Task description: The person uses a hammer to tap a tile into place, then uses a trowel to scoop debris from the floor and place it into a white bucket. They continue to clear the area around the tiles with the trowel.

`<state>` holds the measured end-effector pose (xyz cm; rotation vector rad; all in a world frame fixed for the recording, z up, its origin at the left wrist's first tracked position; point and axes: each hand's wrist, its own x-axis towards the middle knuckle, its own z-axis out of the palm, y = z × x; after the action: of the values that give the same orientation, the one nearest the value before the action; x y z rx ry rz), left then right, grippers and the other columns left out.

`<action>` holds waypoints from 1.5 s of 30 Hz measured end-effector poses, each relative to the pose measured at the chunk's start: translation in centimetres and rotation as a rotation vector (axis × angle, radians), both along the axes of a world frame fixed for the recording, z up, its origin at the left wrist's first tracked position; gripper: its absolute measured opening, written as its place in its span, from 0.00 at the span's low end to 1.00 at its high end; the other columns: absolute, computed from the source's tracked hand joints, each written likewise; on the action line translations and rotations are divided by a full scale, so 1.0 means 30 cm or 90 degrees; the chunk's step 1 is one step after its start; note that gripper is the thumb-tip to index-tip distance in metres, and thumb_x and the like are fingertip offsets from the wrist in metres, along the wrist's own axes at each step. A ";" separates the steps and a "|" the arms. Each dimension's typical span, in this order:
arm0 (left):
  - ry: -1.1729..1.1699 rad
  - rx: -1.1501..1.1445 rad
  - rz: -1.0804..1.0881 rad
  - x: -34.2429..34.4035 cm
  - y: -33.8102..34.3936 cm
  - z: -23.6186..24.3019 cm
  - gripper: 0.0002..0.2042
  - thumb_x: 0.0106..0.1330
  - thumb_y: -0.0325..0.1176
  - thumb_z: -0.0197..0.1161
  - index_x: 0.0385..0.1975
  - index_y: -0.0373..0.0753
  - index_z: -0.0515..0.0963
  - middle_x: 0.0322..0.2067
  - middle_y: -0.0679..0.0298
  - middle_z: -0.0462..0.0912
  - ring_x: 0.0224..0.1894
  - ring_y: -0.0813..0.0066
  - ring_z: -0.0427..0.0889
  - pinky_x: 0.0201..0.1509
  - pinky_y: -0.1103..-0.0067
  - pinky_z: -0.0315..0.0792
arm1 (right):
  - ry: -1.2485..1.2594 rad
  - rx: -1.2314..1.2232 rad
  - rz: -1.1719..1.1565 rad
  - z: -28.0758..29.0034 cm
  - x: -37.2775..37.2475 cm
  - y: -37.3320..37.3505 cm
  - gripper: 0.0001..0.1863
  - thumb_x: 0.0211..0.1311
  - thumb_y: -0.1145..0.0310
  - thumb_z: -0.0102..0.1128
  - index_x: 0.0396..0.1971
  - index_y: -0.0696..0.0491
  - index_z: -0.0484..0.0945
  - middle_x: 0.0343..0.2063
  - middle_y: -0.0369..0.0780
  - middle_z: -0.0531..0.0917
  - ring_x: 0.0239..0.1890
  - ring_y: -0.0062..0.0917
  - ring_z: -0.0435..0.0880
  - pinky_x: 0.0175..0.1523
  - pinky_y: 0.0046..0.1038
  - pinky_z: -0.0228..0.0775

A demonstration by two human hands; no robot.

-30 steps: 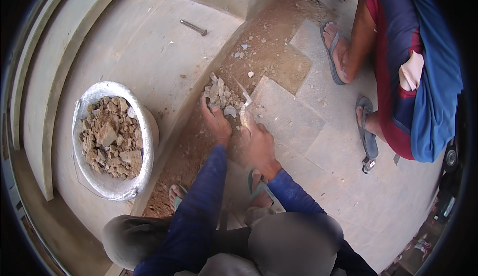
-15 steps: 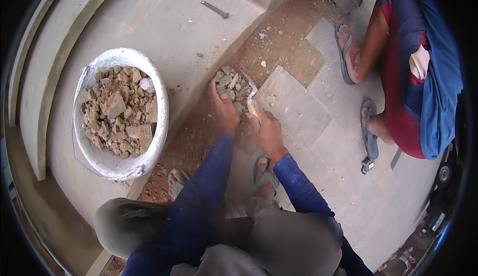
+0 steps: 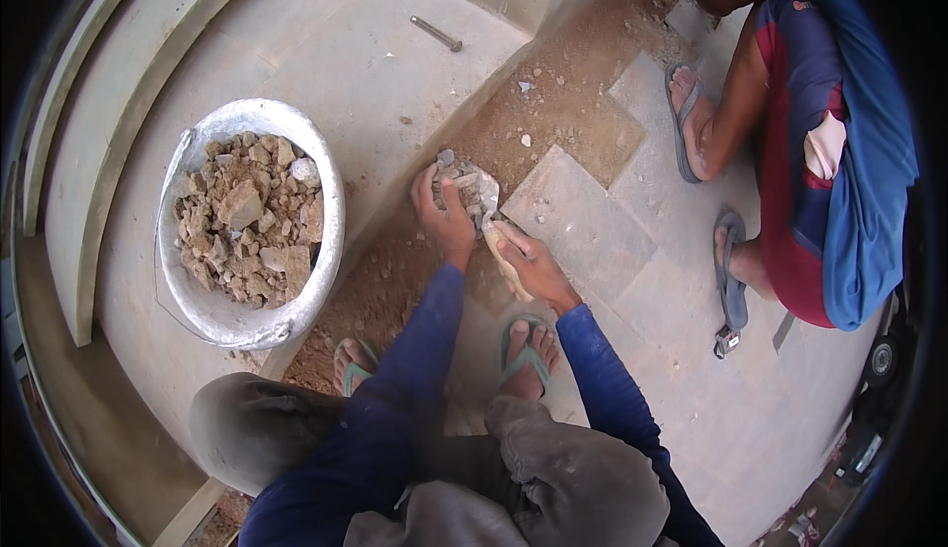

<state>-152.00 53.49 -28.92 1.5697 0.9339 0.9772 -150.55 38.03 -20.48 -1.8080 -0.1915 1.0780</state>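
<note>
My right hand [image 3: 536,269] grips the pale wooden handle of a trowel [image 3: 509,266], whose blade is mostly covered by broken stone. Grey rubble [image 3: 468,182] is heaped on the blade, between my two hands. My left hand [image 3: 449,226] curls round the left side of this heap, thumb over the stones and fingers pressed against them. Left of my hands, a whitish, crusted bucket [image 3: 333,201] stands on the raised slab, well filled with brown rubble [image 3: 237,206].
A metal chisel-like rod [image 3: 436,34] lies on the slab [image 3: 346,73]. Paving tiles [image 3: 583,216] border a strip of bare soil [image 3: 494,132]. At the right, another person in a blue top [image 3: 869,172] squats, with sandalled feet on the tiles. A wall curves along the left.
The trowel has tilted and drawn nearer to me, its handle now showing below my right hand. My left hand has closed further round the rubble, which is now gathered on the blade.
</note>
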 end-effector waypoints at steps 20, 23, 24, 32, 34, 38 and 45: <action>-0.257 0.004 0.196 -0.074 0.231 0.859 0.17 0.73 0.34 0.58 0.55 0.28 0.78 0.53 0.53 0.80 0.56 0.63 0.78 0.65 0.70 0.67 | -0.227 0.036 0.075 0.876 -0.181 0.285 0.28 0.76 0.60 0.52 0.69 0.59 0.67 0.33 0.41 0.82 0.20 0.15 0.74 0.25 0.20 0.67; -0.221 0.046 0.290 -0.237 0.387 0.885 0.20 0.74 0.36 0.57 0.58 0.29 0.76 0.57 0.49 0.76 0.60 0.60 0.74 0.66 0.66 0.65 | -0.198 0.103 0.155 0.859 -0.223 0.411 0.28 0.76 0.58 0.52 0.68 0.58 0.67 0.32 0.40 0.81 0.19 0.15 0.74 0.25 0.20 0.67; -0.167 0.069 0.336 -0.288 0.429 0.896 0.21 0.75 0.37 0.56 0.60 0.29 0.75 0.58 0.48 0.75 0.62 0.59 0.73 0.67 0.65 0.65 | -0.188 0.129 0.183 0.845 -0.226 0.432 0.28 0.76 0.57 0.52 0.68 0.58 0.67 0.31 0.40 0.81 0.19 0.15 0.75 0.24 0.21 0.67; -0.293 0.009 0.363 -0.380 0.455 0.952 0.22 0.79 0.35 0.48 0.65 0.26 0.68 0.57 0.47 0.78 0.61 0.65 0.77 0.68 0.70 0.69 | 0.133 0.291 0.065 0.764 -0.186 0.413 0.30 0.79 0.51 0.45 0.70 0.55 0.63 0.28 0.40 0.78 0.19 0.17 0.76 0.22 0.21 0.68; -0.277 0.052 0.375 -0.362 0.450 0.942 0.21 0.80 0.37 0.47 0.63 0.27 0.71 0.53 0.49 0.81 0.55 0.68 0.82 0.58 0.76 0.77 | 0.159 0.307 0.044 0.759 -0.182 0.404 0.30 0.79 0.51 0.44 0.70 0.55 0.63 0.28 0.41 0.78 0.19 0.18 0.75 0.22 0.21 0.67; -0.449 0.059 0.257 -0.309 0.394 0.937 0.23 0.81 0.40 0.42 0.57 0.21 0.70 0.48 0.44 0.82 0.51 0.57 0.85 0.54 0.70 0.82 | 0.105 0.306 0.021 0.735 -0.161 0.346 0.31 0.79 0.49 0.46 0.70 0.55 0.63 0.28 0.40 0.78 0.19 0.17 0.76 0.22 0.20 0.68; -0.230 -0.040 -0.024 -0.189 0.001 0.453 0.23 0.80 0.42 0.41 0.54 0.26 0.75 0.44 0.48 0.85 0.46 0.59 0.85 0.49 0.69 0.79 | -0.387 -0.079 -0.036 0.348 0.015 0.129 0.27 0.75 0.56 0.52 0.67 0.56 0.68 0.29 0.50 0.84 0.26 0.38 0.84 0.32 0.36 0.74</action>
<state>-157.68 53.52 -15.33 1.2976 0.6731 1.1467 -150.10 41.89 -10.06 -2.1991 -0.4383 0.4804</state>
